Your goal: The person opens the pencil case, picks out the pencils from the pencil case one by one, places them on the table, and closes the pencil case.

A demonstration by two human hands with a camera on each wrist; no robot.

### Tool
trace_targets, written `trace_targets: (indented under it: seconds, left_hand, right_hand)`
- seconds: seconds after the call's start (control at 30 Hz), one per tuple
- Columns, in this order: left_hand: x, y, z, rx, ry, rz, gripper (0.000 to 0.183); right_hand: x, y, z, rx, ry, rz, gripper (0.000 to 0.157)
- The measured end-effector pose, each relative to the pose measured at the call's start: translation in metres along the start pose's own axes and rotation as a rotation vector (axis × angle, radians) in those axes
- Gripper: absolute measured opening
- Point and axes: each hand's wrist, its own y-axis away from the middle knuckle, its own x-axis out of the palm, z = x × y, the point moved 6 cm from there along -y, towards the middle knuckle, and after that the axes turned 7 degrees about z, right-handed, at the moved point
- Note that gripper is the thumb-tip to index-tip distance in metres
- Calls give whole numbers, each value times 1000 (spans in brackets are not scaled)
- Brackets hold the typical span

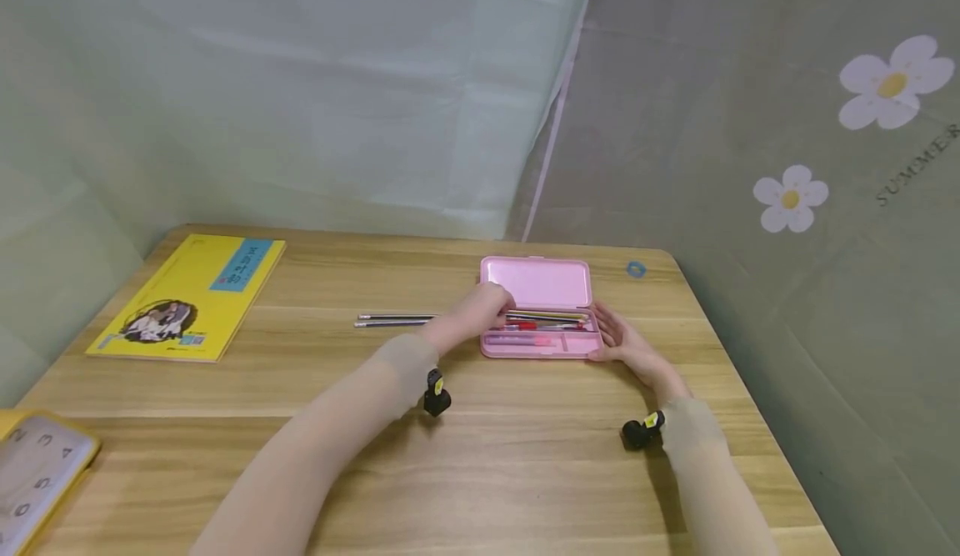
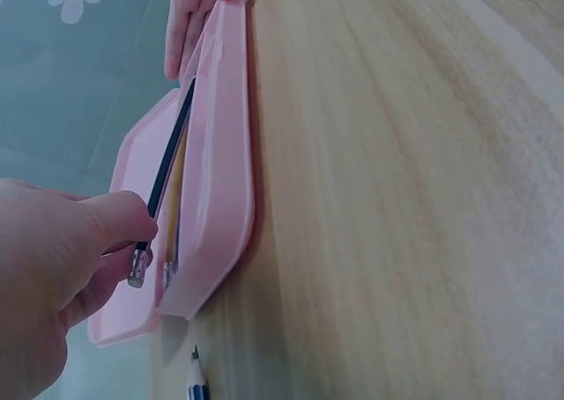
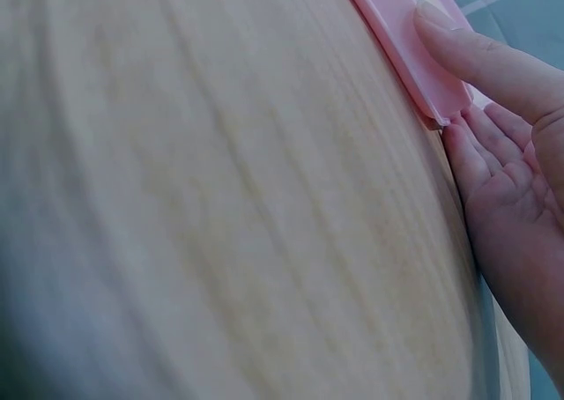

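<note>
The pink pencil case lies on the table with its lid swung back. Between thumb and fingers, my left hand pinches a dark pencil near its eraser end; the pencil slants into the case. A yellow pencil lies inside beside it. My right hand holds the case's right end, thumb against the side and fingers around the corner. Several pencils and a red pen are in the back compartment, and a pinkish stick-like item lies in the front one.
Pencils with white ends lie on the table left of the case. A yellow book is at the far left, with a yellow-framed clock nearer. Behind the case, toward the right corner, sits a small blue ring. Curtains hang behind the table.
</note>
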Motion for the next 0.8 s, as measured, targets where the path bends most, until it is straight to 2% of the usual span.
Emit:
trace_targets:
  seconds: [0.3, 0.47, 0.67, 0.8]
  left_hand:
    - [-4, 2, -8, 30, -52, 23, 12]
    - [-8, 6, -12, 38, -36, 12, 15]
    - [-18, 19, -12, 69, 19, -38, 18]
    - [-33, 33, -11, 119, -16, -118, 17]
  right_hand:
    - [0, 0, 2, 7, -1, -2, 101]
    - [1, 0, 2, 6, -6, -2, 101]
    - [1, 0, 3, 6, 2, 3, 101]
    - [2, 1, 4, 3, -4, 6, 102]
